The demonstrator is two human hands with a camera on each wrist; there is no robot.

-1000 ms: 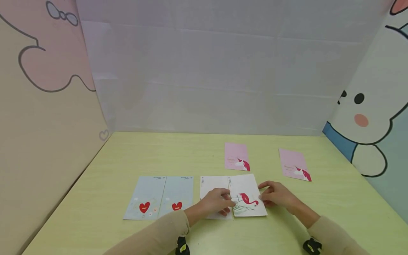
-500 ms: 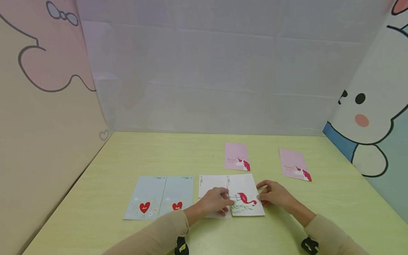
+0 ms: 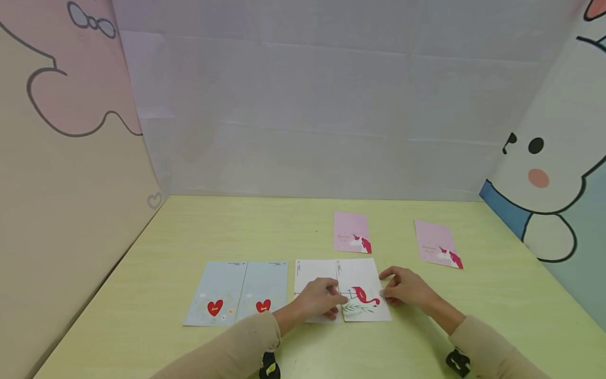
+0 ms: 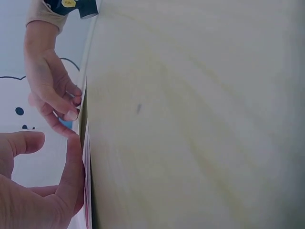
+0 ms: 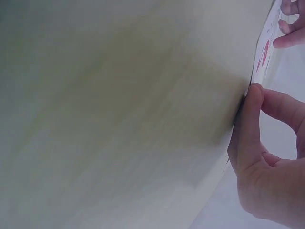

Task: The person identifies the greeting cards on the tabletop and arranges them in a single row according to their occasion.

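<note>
Two white flamingo cards lie side by side in the head view. My left hand (image 3: 318,299) rests over the left flamingo card (image 3: 310,271) and hides much of it, its fingertips reaching the seam between the two. The left wrist view shows this hand's fingers (image 4: 71,176) lying along the card, thumb held apart. At the outer edge of the right flamingo card (image 3: 360,276), my right hand (image 3: 408,288) touches with thumb and index finger spaced along that side. From the right wrist, its fingertips (image 5: 256,93) meet the card's edge low on the table.
Two pale blue heart cards (image 3: 222,284) lie side by side to the left. Farther back are a pink unicorn card (image 3: 349,226) and another pink unicorn card (image 3: 433,237) to its right. Printed side panels and a white back sheet (image 3: 303,105) border the yellow table (image 3: 236,226).
The right flamingo card has slid slightly left against its neighbour, with my right hand following it. The left flamingo card shifted a little left too. My left hand has barely moved.
</note>
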